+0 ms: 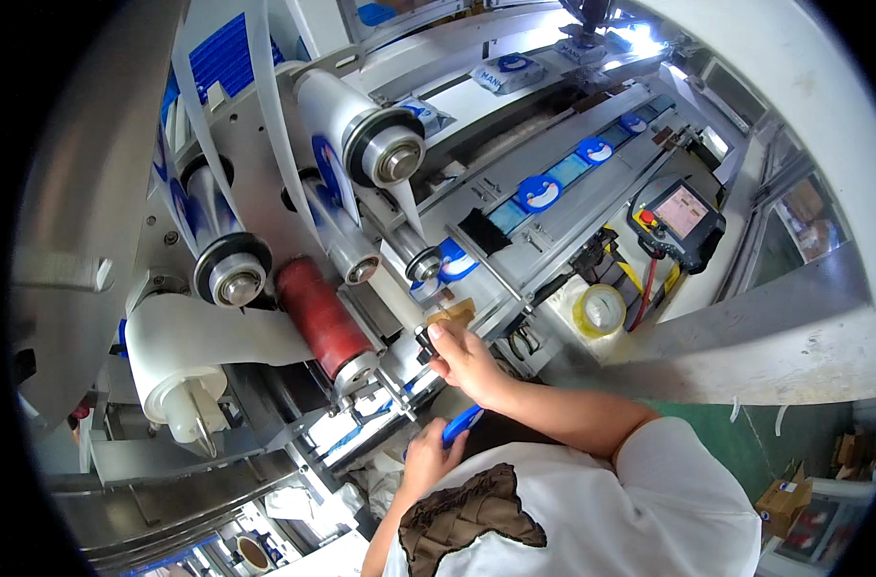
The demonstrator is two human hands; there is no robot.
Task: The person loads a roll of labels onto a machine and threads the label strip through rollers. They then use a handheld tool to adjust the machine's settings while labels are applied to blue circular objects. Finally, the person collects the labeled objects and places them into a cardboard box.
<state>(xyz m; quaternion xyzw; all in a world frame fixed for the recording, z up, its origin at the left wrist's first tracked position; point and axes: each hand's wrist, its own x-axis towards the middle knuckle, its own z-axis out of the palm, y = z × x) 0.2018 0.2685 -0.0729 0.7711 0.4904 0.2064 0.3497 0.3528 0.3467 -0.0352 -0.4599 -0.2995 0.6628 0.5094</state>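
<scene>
1. The right hand (467, 361) had its grip pinched narrow on a small black knob (424, 338) at the front of the packaging machine (265, 135), thumb on top and fingers curled beneath.
2. The knob sat at the very tip of that grip, on the far side from the wrist; its short stem seemed to run up and left into the machine, roughly in line with the forearm.
3. Just beyond the grip, touching or nearly so, lay a small tan piece (454, 312); I could not tell whether the fingers met it.
4. Left of the grip, close by, stood the red roller (317, 313), its long axis slanting down toward the knob.
5. The left hand (428, 460) was below and nearer the body, its grip closed around a blue tool (462, 423) that pointed up toward the right wrist.
6. Of the two, the right hand was the nearer to the knob.
</scene>
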